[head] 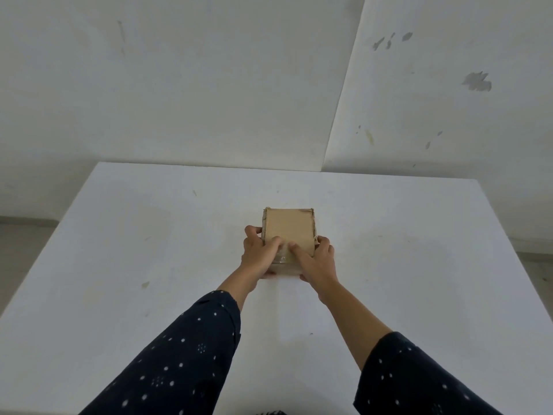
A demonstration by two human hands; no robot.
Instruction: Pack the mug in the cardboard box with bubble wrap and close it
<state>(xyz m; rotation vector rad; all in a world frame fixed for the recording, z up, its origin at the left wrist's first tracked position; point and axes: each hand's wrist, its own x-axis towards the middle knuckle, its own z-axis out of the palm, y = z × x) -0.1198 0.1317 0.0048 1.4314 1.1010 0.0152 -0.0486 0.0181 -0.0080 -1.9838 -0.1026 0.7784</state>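
A small brown cardboard box (288, 227) stands in the middle of the white table (149, 250) with its top flap folded down flat. My left hand (258, 253) clasps the box's near left corner, fingers lying on the lid. My right hand (317, 259) clasps the near right corner, with its index finger pressed on the lid's front edge. A strip of clear tape (282, 256) shows between my fingers at the near edge. The mug and the bubble wrap are not visible.
White walls stand behind the table, meeting at a corner on the right. The table's left and far edges drop to a grey floor. Dark dotted sleeves cover both forearms.
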